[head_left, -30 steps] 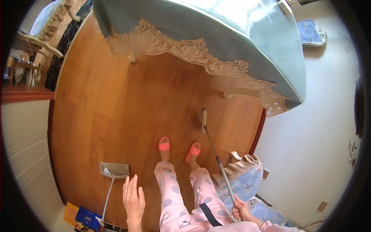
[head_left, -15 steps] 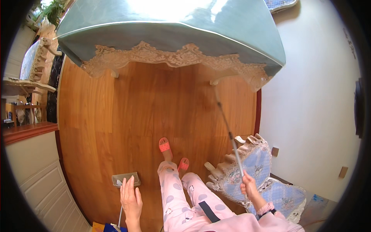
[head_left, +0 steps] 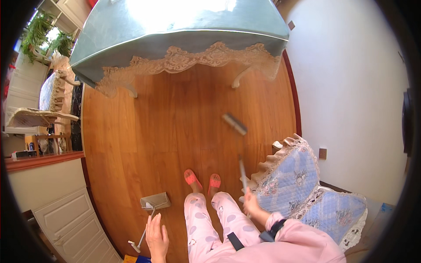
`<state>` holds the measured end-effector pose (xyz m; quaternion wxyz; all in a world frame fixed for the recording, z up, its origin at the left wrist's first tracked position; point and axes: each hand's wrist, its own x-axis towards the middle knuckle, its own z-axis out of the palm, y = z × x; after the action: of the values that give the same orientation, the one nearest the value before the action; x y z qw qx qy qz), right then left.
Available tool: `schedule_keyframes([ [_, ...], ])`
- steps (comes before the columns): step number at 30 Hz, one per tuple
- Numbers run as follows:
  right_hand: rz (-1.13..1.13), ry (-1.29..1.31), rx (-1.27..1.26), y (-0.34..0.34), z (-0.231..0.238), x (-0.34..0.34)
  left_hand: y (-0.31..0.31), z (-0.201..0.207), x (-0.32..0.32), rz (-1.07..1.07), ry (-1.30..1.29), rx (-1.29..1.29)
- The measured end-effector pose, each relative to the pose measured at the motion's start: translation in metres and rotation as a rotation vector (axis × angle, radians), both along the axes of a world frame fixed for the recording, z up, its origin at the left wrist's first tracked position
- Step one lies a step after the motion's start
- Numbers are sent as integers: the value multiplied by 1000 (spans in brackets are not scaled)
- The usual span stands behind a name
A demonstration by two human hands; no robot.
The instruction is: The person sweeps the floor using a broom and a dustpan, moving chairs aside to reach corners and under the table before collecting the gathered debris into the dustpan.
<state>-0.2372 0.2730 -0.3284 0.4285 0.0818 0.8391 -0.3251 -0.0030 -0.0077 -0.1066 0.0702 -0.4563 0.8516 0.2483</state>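
Observation:
My right hand [head_left: 251,203] is closed around the thin handle of a broom [head_left: 235,124]. The broom's narrow bristled head, slightly blurred, is over the wooden floor between my feet and the table. My left hand [head_left: 156,238] is open, fingers stretched out and close together, with nothing seen in it. Beside that hand, a long-handled dustpan [head_left: 156,201] rests on the floor. Its pale handle [head_left: 142,239] slants down past the fingers to a white grip end.
Ahead stands a table [head_left: 175,41] with a green cover and lace trim, its curved legs showing. A chair [head_left: 294,175] with blue quilted covers is close on my right, by the white wall [head_left: 346,96]. White cabinets [head_left: 66,215] stand at left.
The broom has come out from beneath the table's edge toward me, its head now in view. My right hand has moved left. My feet have come side by side.

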Motion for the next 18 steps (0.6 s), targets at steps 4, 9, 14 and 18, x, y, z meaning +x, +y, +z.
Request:
schedule_keyframes([
  [4, 128, -149, -16, 1, 63, 101, 2, 9, -17, -45, 53, -3],
  [9, 143, -456, -69, -41, 96, 127, 0, 12, -14, -93, 63, -22],
  [14, -272, -867, -174, -27, 124, 98, -3, 7, 20, -107, 57, -15],
  [18, -347, -529, -90, 3, 160, 50, -4, 3, 61, -109, 15, -32],
])
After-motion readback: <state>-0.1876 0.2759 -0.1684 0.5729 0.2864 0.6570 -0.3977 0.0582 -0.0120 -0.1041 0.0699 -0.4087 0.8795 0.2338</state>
